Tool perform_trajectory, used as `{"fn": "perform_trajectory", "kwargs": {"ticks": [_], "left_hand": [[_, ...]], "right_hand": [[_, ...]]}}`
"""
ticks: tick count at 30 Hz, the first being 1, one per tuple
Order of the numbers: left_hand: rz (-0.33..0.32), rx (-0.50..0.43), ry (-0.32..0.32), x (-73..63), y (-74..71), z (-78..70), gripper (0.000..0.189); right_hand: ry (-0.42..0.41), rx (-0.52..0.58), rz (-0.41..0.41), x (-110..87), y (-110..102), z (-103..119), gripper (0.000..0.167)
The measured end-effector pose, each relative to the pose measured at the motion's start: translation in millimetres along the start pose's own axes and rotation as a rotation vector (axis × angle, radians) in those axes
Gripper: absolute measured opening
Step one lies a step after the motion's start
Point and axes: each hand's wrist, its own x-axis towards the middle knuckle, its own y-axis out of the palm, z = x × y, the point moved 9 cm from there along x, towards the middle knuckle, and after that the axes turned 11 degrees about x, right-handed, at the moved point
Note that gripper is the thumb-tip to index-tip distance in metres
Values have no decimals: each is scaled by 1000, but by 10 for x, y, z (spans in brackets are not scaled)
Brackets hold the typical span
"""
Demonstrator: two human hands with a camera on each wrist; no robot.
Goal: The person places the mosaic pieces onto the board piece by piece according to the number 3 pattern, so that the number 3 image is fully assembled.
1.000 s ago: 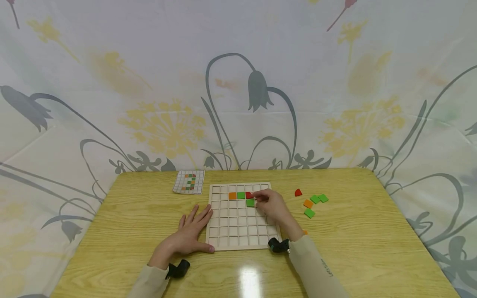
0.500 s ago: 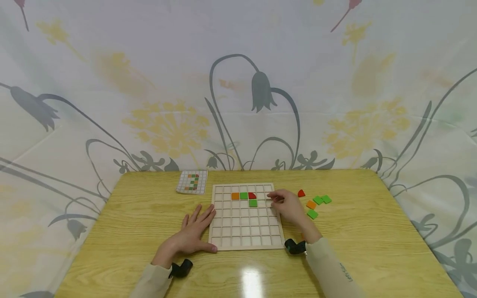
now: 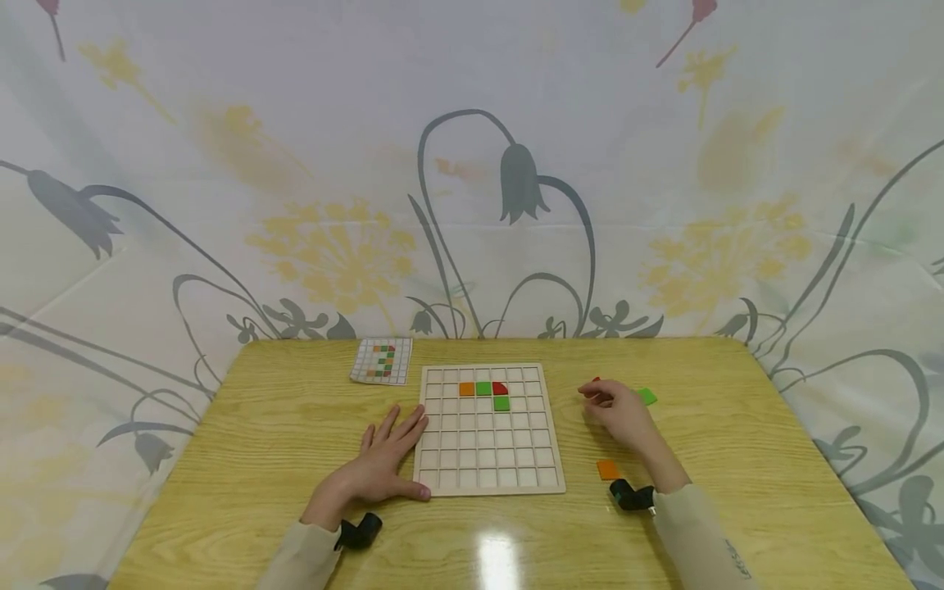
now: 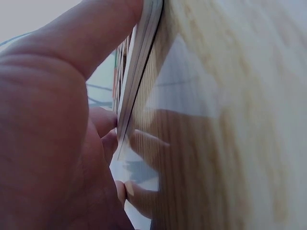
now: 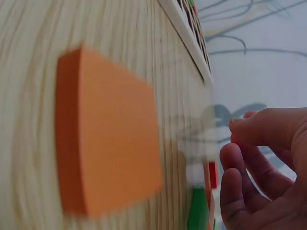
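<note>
My left hand (image 3: 387,469) lies with fingers spread, fingertips and thumb at the left edge of the wooden grid board (image 3: 468,438). On the board, an orange square tile (image 3: 467,389), a green tile (image 3: 483,388) and a red quarter-round tile (image 3: 500,388) form a row, with another green tile (image 3: 501,403) under the red one. Right of the board, my right hand (image 3: 623,418) hovers with loosely bent fingers and nothing in them. It hides most of the loose tiles; a green corner (image 3: 646,397) and a bit of red (image 3: 596,379) show past it.
A loose orange tile (image 3: 608,469) lies near my right wrist, large in the right wrist view. At the table's back left is a pattern card (image 3: 381,361) printed with coloured squares on a grid. A flower-printed curtain (image 3: 332,164) hangs behind the table.
My right hand has left the red tile on the board and moved right, over the loose tiles. The orange tile by the wrist is uncovered. My left hand stays at the board's edge.
</note>
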Motion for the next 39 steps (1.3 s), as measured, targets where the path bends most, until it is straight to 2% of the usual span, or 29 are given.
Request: {"fn": "perform_trajectory", "kwargs": {"ticks": [7,14,22,39], "left_hand": [[-6,-7,11,-3,-7,3,108],[-4,3,5,11,6,10,108],[-5,2,3,3,10,20,109],[-1,-7,6,9,16,17,108]], "right_hand": [[3,-48,-53,-68,-255,-69,26],[-8,-104,-77,-104,-389,-108,26],[6,-180,-46,-122,-400,-166,26],[-11,-190,-66,-121,-368,-156,23]]}}
